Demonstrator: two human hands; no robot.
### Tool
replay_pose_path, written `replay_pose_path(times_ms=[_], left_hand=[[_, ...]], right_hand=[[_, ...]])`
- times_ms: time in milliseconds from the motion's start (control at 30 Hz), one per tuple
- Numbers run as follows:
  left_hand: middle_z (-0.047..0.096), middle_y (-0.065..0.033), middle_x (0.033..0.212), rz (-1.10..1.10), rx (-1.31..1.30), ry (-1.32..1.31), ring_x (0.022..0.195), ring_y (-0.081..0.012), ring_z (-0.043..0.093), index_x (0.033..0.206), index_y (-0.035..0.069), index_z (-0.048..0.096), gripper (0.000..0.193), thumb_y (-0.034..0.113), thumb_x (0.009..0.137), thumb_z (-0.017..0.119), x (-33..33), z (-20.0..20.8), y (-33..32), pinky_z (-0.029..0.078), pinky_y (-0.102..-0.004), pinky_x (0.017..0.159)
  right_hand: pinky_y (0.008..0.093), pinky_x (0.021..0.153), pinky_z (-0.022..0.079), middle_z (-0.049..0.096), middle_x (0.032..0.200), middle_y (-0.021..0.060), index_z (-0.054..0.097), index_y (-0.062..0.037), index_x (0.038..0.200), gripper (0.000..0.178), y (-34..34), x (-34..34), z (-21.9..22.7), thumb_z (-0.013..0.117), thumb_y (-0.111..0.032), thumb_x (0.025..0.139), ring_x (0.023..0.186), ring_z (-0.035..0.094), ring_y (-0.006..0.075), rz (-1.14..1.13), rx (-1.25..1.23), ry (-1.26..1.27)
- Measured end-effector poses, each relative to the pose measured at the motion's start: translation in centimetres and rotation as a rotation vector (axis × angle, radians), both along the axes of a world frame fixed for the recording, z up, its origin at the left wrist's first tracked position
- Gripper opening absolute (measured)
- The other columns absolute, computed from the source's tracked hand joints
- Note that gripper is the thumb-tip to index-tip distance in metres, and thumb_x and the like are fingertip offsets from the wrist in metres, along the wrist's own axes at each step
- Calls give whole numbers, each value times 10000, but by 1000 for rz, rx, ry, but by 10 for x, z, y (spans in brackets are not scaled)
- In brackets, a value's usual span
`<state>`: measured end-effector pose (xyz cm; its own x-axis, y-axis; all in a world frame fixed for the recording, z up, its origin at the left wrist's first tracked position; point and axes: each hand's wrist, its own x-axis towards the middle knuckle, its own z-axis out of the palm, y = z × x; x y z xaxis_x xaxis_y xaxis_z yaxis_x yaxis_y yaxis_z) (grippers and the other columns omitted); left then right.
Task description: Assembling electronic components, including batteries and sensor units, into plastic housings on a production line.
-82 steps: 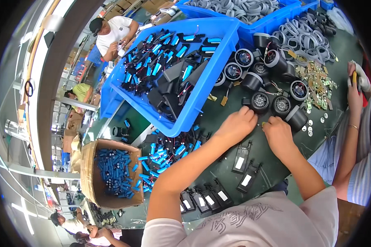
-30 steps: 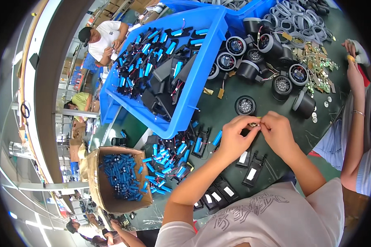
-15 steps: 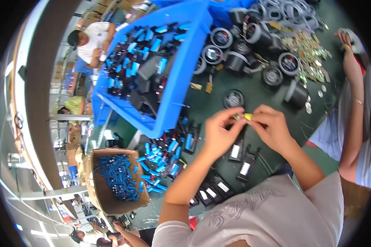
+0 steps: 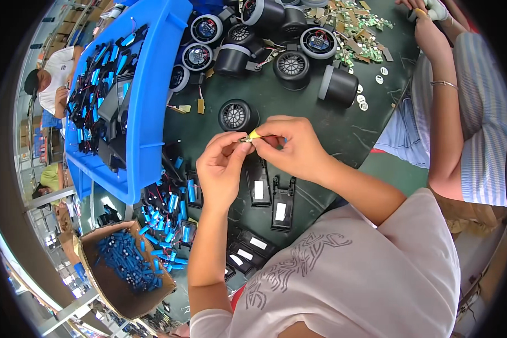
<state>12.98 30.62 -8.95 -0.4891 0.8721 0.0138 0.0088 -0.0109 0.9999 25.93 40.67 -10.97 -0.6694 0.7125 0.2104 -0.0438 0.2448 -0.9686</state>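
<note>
My left hand (image 4: pixel 221 169) and my right hand (image 4: pixel 296 147) meet over the green table, fingertips pinched together. The right fingertips grip a small yellow piece (image 4: pixel 254 135); the left ones pinch a small pale piece (image 4: pixel 244 139) against it, mostly hidden by fingers. Just beyond my hands lies a round black unit with a spoked grille (image 4: pixel 236 115). Below them are black rectangular casings with white labels, one (image 4: pixel 258 186) partly under my hands and another (image 4: pixel 283 204) nearer my shirt. More labelled casings (image 4: pixel 252 248) lie by my left forearm.
A blue crate (image 4: pixel 146 112) of wired blue cells stands left. Below it, a cardboard box (image 4: pixel 152 304) holds blue cylindrical cells, with loose ones (image 4: pixel 166 225) beside it. Black round units (image 4: pixel 231 59) and small circuit boards (image 4: pixel 366 34) are piled far off. A co-worker's arm (image 4: pixel 445 107) is at right.
The view has shifted, so the crate, box and table things sit further left in it. My hands stay together at the small yellow piece, with the right hand turned more over it.
</note>
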Motion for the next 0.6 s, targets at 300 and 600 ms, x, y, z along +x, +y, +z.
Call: replay_pose_path(times_ms=[300, 600], left_hand=[[594, -84, 994, 41, -49, 134, 878, -155, 632, 1010, -58, 635, 166, -86, 851, 598, 6, -1, -1, 528, -257, 794], [651, -103, 918, -270, -99, 495, 817, -164, 632, 861, 1, 541, 123, -54, 767, 600, -31, 23, 12, 515, -283, 720]], right_hand=[[330, 483, 424, 549, 630, 94, 608, -4, 753, 29, -21, -3, 6, 624, -13, 731, 508, 548, 228, -105, 1, 51], [271, 621, 501, 601, 907, 107, 604, -11, 1084, 380, 3, 21, 12, 670, 45, 714, 738, 605, 176, 115, 6, 50]])
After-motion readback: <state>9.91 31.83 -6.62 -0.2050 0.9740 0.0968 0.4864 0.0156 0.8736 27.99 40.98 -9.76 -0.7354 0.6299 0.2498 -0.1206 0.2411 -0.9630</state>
